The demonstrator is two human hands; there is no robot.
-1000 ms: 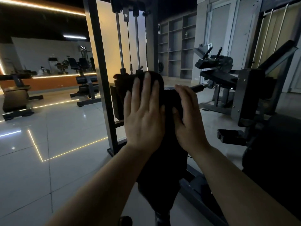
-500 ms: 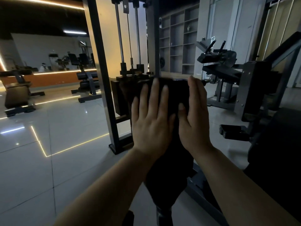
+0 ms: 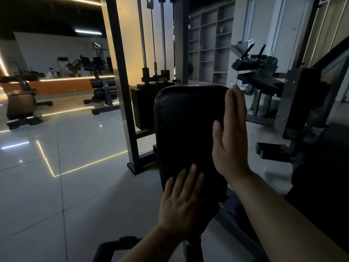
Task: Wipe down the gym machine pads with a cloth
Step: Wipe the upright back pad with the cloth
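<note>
Upright back pad stands straight ahead, long axis vertical, textured face toward me. My left hand lies flat near its lower edge, fingers straight and pointing up; a dark cloth seems to sit under the palm, though I cannot pick it out against the pad. My right hand rests open along the pad's right edge, higher up. Unwiped face lies above the left hand, so the stroke likely runs upward.
</note>
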